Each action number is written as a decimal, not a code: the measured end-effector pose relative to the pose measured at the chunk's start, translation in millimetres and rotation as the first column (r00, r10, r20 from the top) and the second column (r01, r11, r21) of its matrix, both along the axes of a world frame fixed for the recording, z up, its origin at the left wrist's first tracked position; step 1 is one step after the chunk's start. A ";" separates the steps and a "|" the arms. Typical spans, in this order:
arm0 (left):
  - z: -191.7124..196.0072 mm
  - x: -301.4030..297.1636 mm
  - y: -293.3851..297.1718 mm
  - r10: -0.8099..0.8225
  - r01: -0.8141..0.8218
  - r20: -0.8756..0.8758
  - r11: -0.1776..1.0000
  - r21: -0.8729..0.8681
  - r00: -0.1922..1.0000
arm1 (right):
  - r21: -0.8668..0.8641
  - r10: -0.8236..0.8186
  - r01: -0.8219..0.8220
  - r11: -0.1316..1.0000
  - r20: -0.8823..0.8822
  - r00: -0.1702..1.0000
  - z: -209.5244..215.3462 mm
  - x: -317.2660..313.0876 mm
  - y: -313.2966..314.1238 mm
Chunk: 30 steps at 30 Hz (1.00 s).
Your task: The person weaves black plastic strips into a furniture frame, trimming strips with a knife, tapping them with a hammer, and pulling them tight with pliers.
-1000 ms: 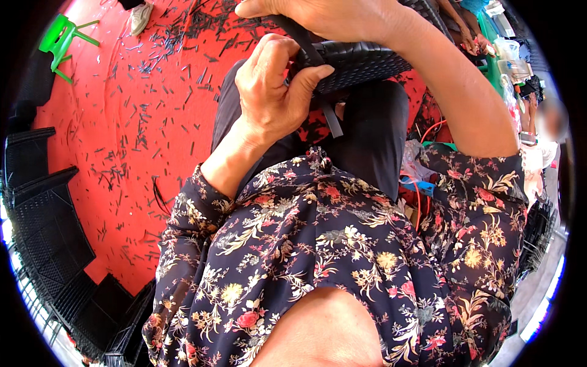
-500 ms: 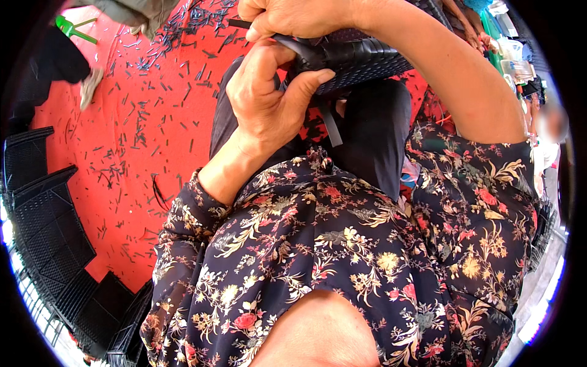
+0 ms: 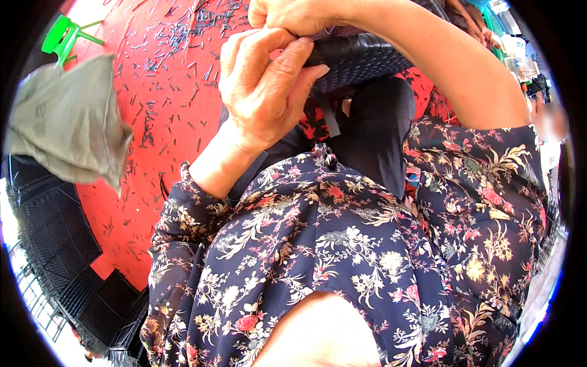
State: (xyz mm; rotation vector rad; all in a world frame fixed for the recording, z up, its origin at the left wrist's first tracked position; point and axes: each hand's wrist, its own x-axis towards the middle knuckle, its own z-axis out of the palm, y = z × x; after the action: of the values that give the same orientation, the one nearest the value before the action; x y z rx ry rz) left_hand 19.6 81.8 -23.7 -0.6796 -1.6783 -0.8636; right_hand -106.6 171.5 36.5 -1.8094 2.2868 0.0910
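You have a bright picture, overexposed enough that the bare skin of your chest [image 3: 318, 333] at the near edge washes out almost to white. Pale highlights lie across the back of your left hand [image 3: 257, 98], and a soft sheen marks the glossy black woven piece [image 3: 364, 61]. Your dark cloth trousers [image 3: 382, 137] lose most detail in shadow. White glare with blue-violet fringes burns along the left and right rims. The fisheye lens bends the row of black woven panels [image 3: 52, 235] at left; a round blur smears a person's head [image 3: 553, 122] at right.
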 end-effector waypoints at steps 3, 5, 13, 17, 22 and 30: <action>2.8 -5.3 -0.4 -0.037 0.036 -0.039 0.999 -0.021 0.999 | -0.087 0.183 -0.184 0.979 -0.027 0.983 -13.5 -17.2 6.6; 3.0 -7.1 0.1 -0.058 0.057 -0.044 0.998 -0.026 0.997 | -0.109 0.281 -0.277 0.955 0.018 0.960 -19.9 -27.5 10.5; 7.0 2.0 -9.4 -0.071 0.074 0.058 0.996 -0.048 0.996 | 0.061 -0.460 0.599 0.799 0.704 0.541 30.9 30.9 17.5; 7.7 -6.4 1.8 -0.123 0.123 -0.006 0.992 0.028 0.992 | -0.179 -0.249 0.685 0.706 0.843 0.477 38.8 35.8 36.1; 9.9 -6.3 -1.6 -0.039 0.038 -0.032 0.999 -0.010 0.999 | -0.315 -0.209 0.602 0.734 0.739 0.641 32.7 16.7 39.4; 10.3 -2.6 0.1 -0.039 0.038 0.030 0.999 0.039 0.999 | -0.212 -0.162 0.408 0.888 0.686 0.710 43.3 23.8 60.3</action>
State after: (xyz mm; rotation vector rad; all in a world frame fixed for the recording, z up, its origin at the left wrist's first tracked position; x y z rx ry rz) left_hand 17.0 81.9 -13.4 -0.6772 -1.6768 -0.9358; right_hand -82.8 231.8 79.8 -1.2612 2.0787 -0.9211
